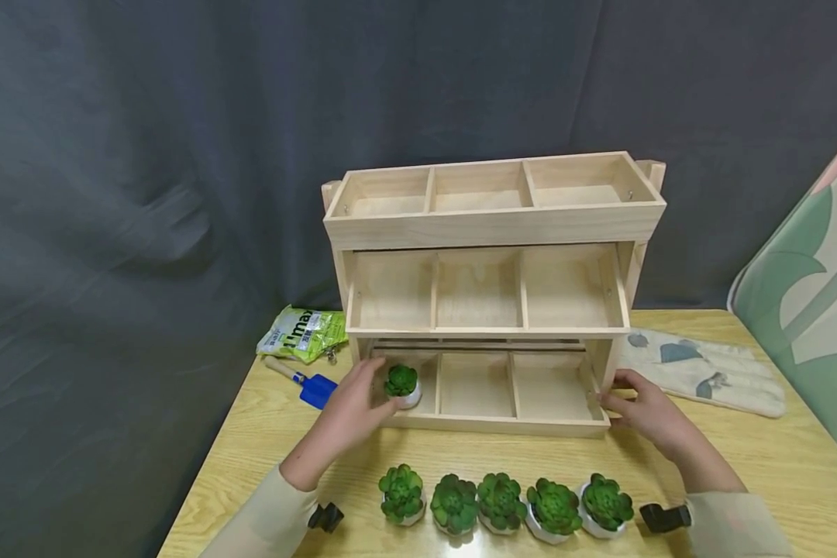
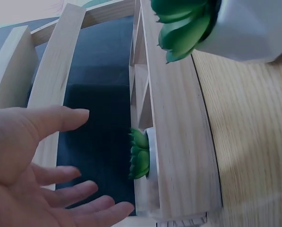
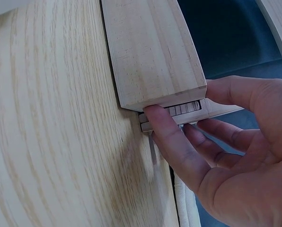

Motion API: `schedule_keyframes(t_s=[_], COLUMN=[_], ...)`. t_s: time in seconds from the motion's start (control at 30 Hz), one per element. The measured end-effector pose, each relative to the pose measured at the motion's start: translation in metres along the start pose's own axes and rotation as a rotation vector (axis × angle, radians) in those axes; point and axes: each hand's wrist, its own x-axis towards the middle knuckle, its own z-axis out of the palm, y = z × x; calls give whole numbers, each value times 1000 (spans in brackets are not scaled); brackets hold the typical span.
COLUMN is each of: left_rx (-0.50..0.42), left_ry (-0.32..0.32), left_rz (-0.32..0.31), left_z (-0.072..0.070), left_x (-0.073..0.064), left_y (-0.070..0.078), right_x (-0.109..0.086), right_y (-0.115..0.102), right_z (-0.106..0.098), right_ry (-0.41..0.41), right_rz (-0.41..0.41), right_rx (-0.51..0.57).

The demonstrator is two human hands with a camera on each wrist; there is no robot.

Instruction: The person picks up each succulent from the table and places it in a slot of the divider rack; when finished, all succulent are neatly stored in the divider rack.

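A three-tier wooden plant shelf (image 1: pixel 491 227) stands on the table, each tier split into three compartments. One small artificial succulent in a white pot (image 1: pixel 401 383) sits in the bottom tier's left compartment. Beside that pot is my left hand (image 1: pixel 354 403), its fingers loosely spread; in the left wrist view a gap shows between hand and plant. My right hand (image 3: pixel 240 146) grips the right end of the bottom tier, thumb at the upper edge and fingers at the front corner. Several more potted succulents (image 1: pixel 455 502) stand in a row in front of the shelf.
To the left of the shelf lie a green and white bag (image 1: pixel 301 333) and a small blue shovel (image 1: pixel 317 390) with a wooden handle. A patterned cloth glove (image 1: pixel 704 370) lies at the right. A dark curtain (image 1: pixel 460 77) hangs behind.
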Motion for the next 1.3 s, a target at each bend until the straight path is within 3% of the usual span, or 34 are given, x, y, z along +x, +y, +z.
schedule_keyframes(t_s=[0.2, 0.43, 0.63, 0.87, 1.1, 1.3], left_rx=[-12, -175, -334, -473, -504, -361], left_ry=[-35, -116, -239, -472, -627, -633], left_rz=[75, 103, 177, 212, 165, 180], left_z=[-1, -3, -2, -1, 3, 15], left_x=[-14, -28, -38, -49, -59, -66], left_y=[-8, -21, -38, -55, -59, -62], right_x=[-1, -2, -2, -1, -1, -1], right_y=[-1, -1, 0, 2, 3, 4], right_z=[0, 1, 2, 0, -1, -1], right_ry=[-1, 3, -1, 5, 5, -1], right_rz=[4, -2, -4, -4, -2, -5], right_rx=[-1, 6, 24, 18, 14, 25])
